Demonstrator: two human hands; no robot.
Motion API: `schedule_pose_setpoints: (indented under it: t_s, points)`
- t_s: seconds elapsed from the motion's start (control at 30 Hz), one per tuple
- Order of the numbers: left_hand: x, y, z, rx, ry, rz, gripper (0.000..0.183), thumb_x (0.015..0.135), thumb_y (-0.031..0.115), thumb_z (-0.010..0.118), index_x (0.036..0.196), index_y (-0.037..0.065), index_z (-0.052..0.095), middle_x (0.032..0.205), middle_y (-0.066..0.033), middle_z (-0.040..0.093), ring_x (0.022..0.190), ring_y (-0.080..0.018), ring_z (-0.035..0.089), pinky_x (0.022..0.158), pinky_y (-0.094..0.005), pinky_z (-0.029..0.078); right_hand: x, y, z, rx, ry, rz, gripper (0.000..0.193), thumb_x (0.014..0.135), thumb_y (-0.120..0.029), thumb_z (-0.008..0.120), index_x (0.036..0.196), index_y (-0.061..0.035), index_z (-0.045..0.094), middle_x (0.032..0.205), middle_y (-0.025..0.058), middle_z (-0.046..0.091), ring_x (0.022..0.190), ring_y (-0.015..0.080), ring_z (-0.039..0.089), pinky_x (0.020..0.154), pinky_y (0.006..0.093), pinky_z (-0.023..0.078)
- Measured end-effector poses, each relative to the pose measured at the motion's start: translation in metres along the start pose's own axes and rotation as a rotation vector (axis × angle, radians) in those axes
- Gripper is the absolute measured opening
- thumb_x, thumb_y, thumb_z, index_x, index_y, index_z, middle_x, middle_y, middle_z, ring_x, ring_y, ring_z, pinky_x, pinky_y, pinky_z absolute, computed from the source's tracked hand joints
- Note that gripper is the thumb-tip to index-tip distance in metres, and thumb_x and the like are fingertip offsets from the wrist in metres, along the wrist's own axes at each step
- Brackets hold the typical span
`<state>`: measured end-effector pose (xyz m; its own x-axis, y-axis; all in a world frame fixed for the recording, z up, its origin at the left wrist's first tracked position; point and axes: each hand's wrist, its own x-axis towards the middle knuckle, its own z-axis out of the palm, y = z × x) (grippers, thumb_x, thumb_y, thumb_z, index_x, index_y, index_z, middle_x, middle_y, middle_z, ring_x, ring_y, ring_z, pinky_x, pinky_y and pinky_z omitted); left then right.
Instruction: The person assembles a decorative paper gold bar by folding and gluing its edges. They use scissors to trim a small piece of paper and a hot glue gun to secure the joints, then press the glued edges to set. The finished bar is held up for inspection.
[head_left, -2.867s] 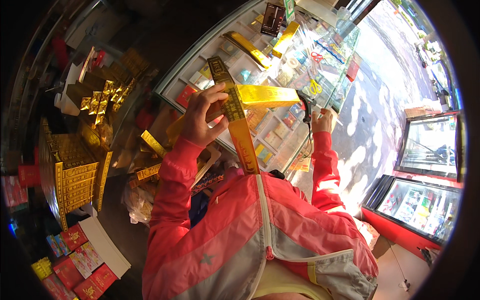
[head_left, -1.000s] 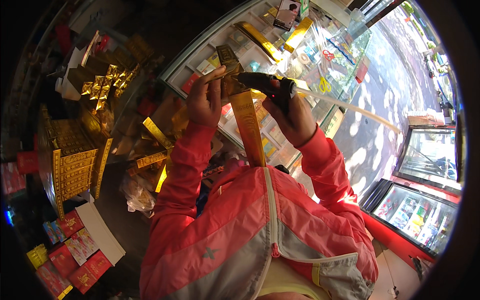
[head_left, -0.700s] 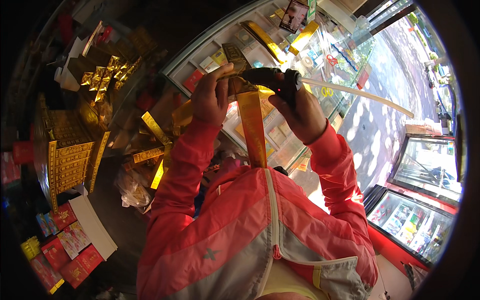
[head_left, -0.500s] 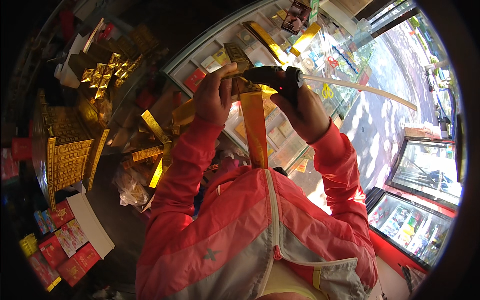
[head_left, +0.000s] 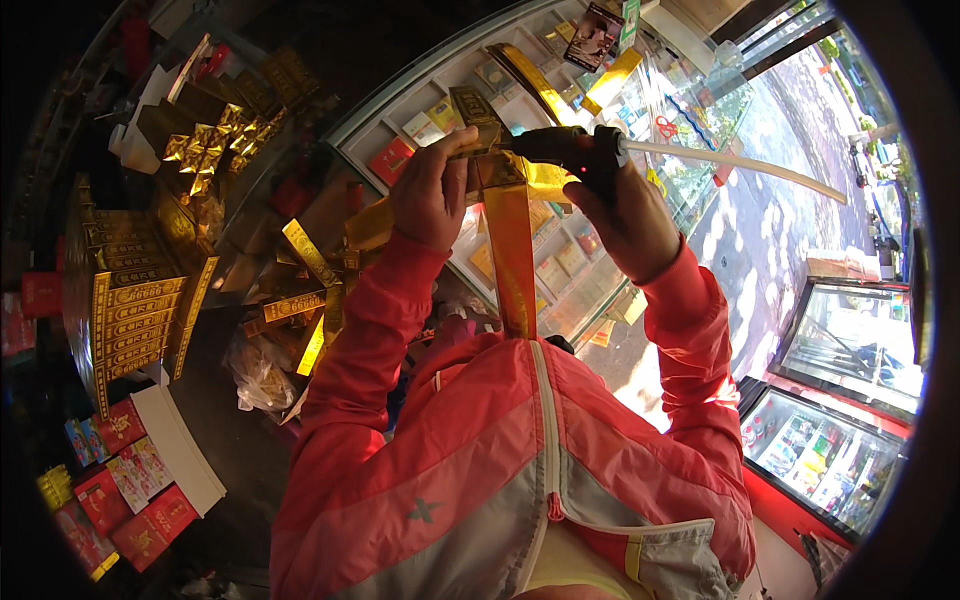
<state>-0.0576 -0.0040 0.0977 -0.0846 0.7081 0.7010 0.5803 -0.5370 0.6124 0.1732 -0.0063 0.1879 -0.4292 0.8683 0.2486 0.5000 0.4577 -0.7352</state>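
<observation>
My right hand (head_left: 640, 230) is closed round the handle of a black hot glue gun (head_left: 555, 148), which has a small red light. A long whitish glue stick (head_left: 745, 165) sticks out of its back end toward the right. The gun's nozzle end is over the middle of a gold cardboard piece (head_left: 512, 255), whose folded arms spread several ways. One arm reaches down to my jacket. My left hand (head_left: 430, 200) grips this piece near its centre, fingers bent round it; its fingertips are partly hidden.
Beneath my hands stands a glass display counter (head_left: 400, 95) with small packages inside. On it lie gold strips (head_left: 612, 80) and red scissors (head_left: 665, 127). At left are stacked gold cardboard pieces (head_left: 135, 300), loose gold strips (head_left: 310, 255), a clear plastic bag (head_left: 262, 375) and red boxes (head_left: 155, 525).
My right hand and the glue gun have moved a little to the right, away from my left hand. My left hand and the gold cardboard piece have hardly moved.
</observation>
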Motion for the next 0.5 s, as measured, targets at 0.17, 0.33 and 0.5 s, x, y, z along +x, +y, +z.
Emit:
schedule_pose_setpoints:
  t_s: [0.17, 0.33, 0.5]
  points:
    - [-0.0005, 0.0003, 0.0007, -0.007, -0.001, -0.018, 0.020, 0.094, 0.006, 0.058, 0.113, 0.006, 0.063, 0.106, -0.0083, 0.070, 0.096, -0.0269, 0.067, 0.083, -0.0351, 0.053, -0.0012, 0.0011, -0.0060, -0.011, -0.017, 0.015, 0.044, 0.091, -0.019, 0.065, 0.129, -0.0036, 0.049, 0.098, 0.0203, 0.066, 0.092, 0.0413, 0.064, 0.078, 0.0441, 0.050]
    - [-0.0004, -0.0003, 0.0009, -0.022, 0.008, -0.009, 0.021, 0.093, 0.005, 0.059, 0.113, 0.006, 0.063, 0.107, -0.0085, 0.070, 0.096, -0.0271, 0.067, 0.083, -0.0349, 0.053, -0.0024, -0.0004, -0.0082, 0.001, -0.074, 0.056, 0.044, 0.091, -0.019, 0.065, 0.130, -0.0035, 0.049, 0.101, 0.0192, 0.066, 0.095, 0.0387, 0.064, 0.081, 0.0421, 0.050]
    - [-0.0004, -0.0001, 0.0002, -0.009, 0.006, 0.001, 0.021, 0.093, 0.005, 0.059, 0.114, 0.006, 0.063, 0.107, -0.0082, 0.070, 0.097, -0.0267, 0.067, 0.083, -0.0349, 0.053, -0.0041, -0.0010, -0.0064, 0.050, -0.054, 0.051, 0.045, 0.091, -0.019, 0.065, 0.131, -0.0036, 0.049, 0.104, 0.0187, 0.066, 0.097, 0.0376, 0.064, 0.083, 0.0411, 0.050]
